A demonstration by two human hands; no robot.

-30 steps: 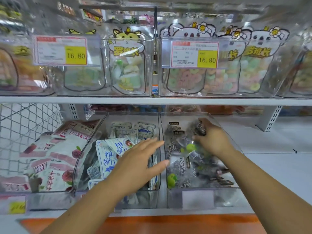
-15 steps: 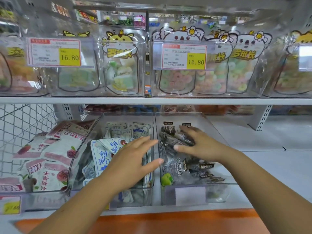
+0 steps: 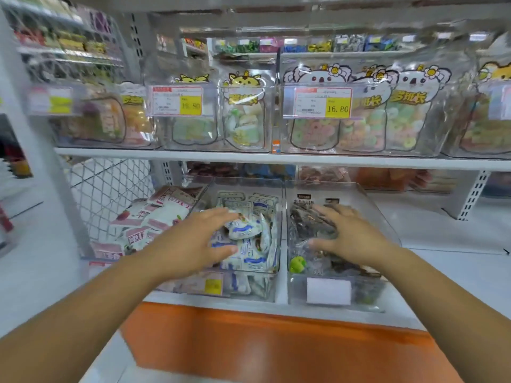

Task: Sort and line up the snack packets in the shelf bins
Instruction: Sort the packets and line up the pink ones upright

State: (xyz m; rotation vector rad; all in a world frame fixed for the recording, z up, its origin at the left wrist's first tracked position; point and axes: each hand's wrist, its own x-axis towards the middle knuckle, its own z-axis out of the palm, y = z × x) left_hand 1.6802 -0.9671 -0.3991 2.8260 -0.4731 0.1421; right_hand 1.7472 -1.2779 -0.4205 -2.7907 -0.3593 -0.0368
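Two clear bins stand side by side on the lower shelf. The middle bin holds white and blue snack packets. My left hand hovers over them with fingers spread and straight, holding nothing. The right bin holds dark clear packets with green fruit prints. My right hand lies flat on those packets, fingers spread. A third bin at the left holds white and pink packets piled loosely.
The upper shelf carries clear bins of candy bags with yellow price tags. A wire mesh panel stands at the left. An orange ledge runs below the shelf front. Bare white shelf lies right of the bins.
The camera has pulled back and swung right. My right hand has flattened on the dark packets nearer the bin's front. My left hand stays spread over the white and blue packets.
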